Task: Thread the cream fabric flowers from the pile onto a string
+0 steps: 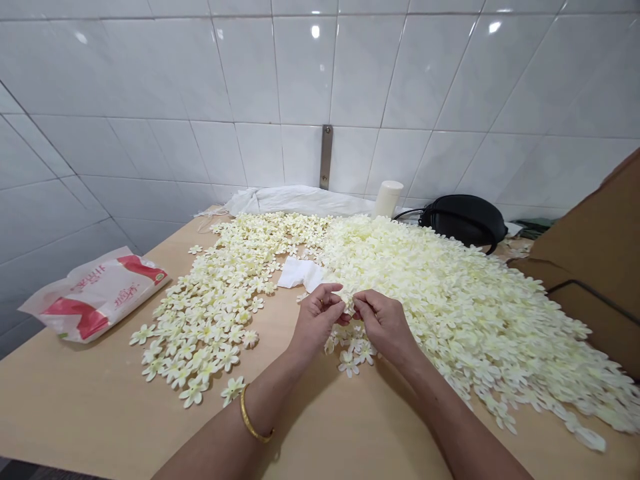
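- A cream fabric blossom [346,303] is pinched between both hands, just at the left edge of the large heap of blossoms [450,300]; the fingers partly hide it.
- The left hand [316,319] and right hand [384,325] meet over it, their fingertips closed together on the blossom, though its exact hold is partly hidden.
- The blossom looks very light, thin and soft, likely to bend and catch on its neighbours; the firmest hold would probably be at its centre, between thumb and fingertip, not at a petal tip.
- A small cluster of loose blossoms [349,355] lies just below the hands, in front of the heap.
- A gold bangle [251,415] circles the left wrist.
- A crumpled white tissue [300,275] lies against the heap's left edge.
- A wide, single-layer spread of blossoms [210,313] lies left of the heap, on a pale wooden table [90,407].
- A red-and-white plastic bag [95,295] sits farther left of the heap.
- Behind the heap are a cream cylinder [388,199], a black bag [465,219] and a white cloth [295,200], against a white tiled wall [300,67].
- Brown cardboard [590,260] stands to the heap's right.
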A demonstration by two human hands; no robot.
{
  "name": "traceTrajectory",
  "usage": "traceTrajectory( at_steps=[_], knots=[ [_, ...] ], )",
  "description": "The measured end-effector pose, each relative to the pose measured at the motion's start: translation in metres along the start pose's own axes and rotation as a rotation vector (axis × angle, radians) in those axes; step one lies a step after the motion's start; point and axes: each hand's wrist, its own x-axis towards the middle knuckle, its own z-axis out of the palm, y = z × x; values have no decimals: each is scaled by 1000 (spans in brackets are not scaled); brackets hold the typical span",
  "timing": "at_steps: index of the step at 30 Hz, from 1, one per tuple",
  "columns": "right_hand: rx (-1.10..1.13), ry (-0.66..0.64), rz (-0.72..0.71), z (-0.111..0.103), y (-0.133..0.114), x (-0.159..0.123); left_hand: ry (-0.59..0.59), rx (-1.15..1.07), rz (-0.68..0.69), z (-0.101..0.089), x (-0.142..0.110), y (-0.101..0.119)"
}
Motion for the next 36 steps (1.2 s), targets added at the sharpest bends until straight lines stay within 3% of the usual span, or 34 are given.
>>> traceTrajectory(
  at_steps=[3,6,8,12,17,25,31,33,36],
  knots=[
    [-9,66,51,-2,0,0,33,14,5,0,1,-1],
    [-173,296,17,-6,2,2,76,45,24,0,2,-1],
    [-229,362,5,-8,4,2,88,57,31,0,2,-2],
    [-85,225,111,-9,4,3,108,74,39,0,2,-3],
    [303,192,286,-13,-1,5,148,88,47,-1,3,-3],
    [794,43,282,-17,-3,5,14,5,-17,3,-3,5],
    [810,-57,302,-10,-2,4,-102,-211,-114,-1,1,0],
    [782,-3,318,-11,-1,5,-58,-221,-124,-3,3,-2],
    [632,182,361,-13,2,6,19,-212,-138,-4,6,-4]
  ],
)
